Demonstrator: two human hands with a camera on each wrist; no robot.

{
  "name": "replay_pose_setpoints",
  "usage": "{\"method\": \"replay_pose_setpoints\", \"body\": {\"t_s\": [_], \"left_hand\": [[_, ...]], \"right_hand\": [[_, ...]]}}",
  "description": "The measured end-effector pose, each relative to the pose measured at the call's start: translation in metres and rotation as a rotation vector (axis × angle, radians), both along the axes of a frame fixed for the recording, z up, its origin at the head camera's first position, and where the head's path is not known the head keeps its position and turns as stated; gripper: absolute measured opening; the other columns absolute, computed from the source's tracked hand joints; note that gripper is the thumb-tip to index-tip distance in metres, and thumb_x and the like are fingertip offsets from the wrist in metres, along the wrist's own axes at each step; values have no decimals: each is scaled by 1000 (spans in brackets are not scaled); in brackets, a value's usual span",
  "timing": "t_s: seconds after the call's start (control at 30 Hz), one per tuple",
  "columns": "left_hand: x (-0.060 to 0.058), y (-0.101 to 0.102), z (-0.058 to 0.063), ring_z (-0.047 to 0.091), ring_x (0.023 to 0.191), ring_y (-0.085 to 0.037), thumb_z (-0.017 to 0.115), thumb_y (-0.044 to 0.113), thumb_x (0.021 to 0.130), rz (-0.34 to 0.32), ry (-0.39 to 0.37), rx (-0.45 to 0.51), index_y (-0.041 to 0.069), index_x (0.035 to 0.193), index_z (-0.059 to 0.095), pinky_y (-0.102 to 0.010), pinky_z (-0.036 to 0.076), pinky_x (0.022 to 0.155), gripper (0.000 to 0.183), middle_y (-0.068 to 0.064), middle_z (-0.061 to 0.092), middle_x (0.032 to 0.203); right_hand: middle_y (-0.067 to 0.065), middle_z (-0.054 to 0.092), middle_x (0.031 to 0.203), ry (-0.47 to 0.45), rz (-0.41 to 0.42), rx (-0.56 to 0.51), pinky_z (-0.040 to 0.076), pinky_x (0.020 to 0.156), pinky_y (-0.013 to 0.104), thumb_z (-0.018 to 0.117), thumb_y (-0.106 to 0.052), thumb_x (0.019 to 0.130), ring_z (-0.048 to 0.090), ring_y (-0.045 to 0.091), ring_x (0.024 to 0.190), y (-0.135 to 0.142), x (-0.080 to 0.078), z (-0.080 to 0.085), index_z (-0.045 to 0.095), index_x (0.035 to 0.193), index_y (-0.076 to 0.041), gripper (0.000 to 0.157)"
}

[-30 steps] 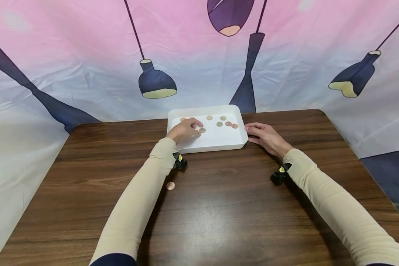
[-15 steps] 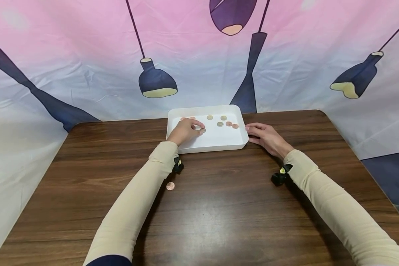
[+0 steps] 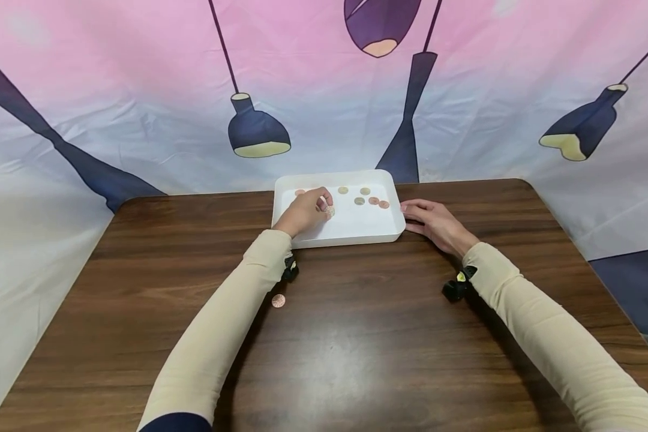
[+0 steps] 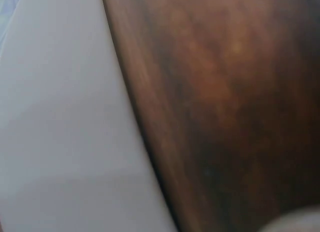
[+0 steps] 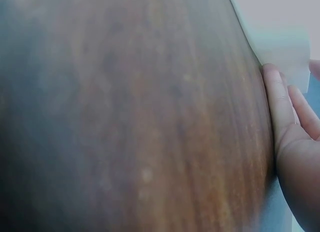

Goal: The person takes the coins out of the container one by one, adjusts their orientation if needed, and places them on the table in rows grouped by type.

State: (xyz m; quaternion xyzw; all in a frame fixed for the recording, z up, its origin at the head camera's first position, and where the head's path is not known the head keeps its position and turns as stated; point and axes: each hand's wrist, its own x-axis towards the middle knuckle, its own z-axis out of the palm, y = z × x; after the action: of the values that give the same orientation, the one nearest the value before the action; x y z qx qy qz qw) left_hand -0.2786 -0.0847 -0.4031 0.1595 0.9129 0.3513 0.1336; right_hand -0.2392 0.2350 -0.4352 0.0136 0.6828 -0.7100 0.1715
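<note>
A shallow white tray (image 3: 364, 231) stands at the back of the table with several coins in it. My left hand (image 3: 302, 212) reaches over the tray's left part and pinches a silvery coin (image 3: 330, 211) between thumb and fingers. The coin stands tilted at the fingertips. Against the tray's right wall rests my right hand (image 3: 434, 225), fingers fairly straight and holding nothing. The right wrist view shows its thumb (image 5: 279, 99) along the table beside the tray's corner. Of the left hand's grip the left wrist view shows nothing, only the tray's wall (image 4: 75, 117) and the table.
Copper coins (image 3: 374, 201) and dull yellow or silvery coins (image 3: 359, 201) lie spread in the tray's right and back parts. One copper coin (image 3: 278, 300) lies on the brown wooden table (image 3: 383, 336) near the left forearm. A printed cloth (image 3: 324, 120) hangs right behind the table.
My left fingers have closed on the silvery coin, which lay flat on the tray before and is now tilted up. The right hand stays at the tray's right side.
</note>
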Motion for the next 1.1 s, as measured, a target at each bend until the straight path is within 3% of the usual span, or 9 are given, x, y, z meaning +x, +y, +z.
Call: {"method": "replay_pose_setpoints", "body": {"t_s": [0.23, 0.53, 0.9, 1.1], "left_hand": [[3, -2, 3, 52, 91, -20, 72, 2, 97, -27, -62, 23, 9, 139, 65, -31, 43, 80, 44, -9, 59, 104], [3, -8, 2, 54, 91, -19, 71, 3, 100, -53, -61, 47, 4, 129, 74, -30, 45, 82, 29, -9, 65, 102], [3, -20, 1, 65, 105, -24, 71, 3, 100, -64, -24, 128, 2, 131, 73, -32, 48, 93, 31, -14, 72, 109], [8, -30, 5, 60, 130, -27, 70, 3, 100, -63, -1, 168, 3, 134, 71, -30, 46, 86, 34, -15, 70, 115]], "right_hand": [[1, 61, 127, -5, 6, -19, 56, 99, 26, 58, -19, 111, 64, 7, 116, 1, -1, -1, 46, 147, 7, 47], [3, 59, 129, 6, 8, -19, 56, 100, 25, 58, -19, 111, 63, 7, 116, 0, -1, 0, 46, 147, 8, 47], [1, 60, 127, 0, -3, -25, 56, 99, 25, 58, -19, 110, 64, 6, 114, 1, 1, 2, 45, 148, 8, 48], [3, 59, 129, 1, 0, -18, 56, 100, 25, 59, -20, 110, 64, 6, 115, 1, 0, 2, 45, 148, 8, 49]]}}
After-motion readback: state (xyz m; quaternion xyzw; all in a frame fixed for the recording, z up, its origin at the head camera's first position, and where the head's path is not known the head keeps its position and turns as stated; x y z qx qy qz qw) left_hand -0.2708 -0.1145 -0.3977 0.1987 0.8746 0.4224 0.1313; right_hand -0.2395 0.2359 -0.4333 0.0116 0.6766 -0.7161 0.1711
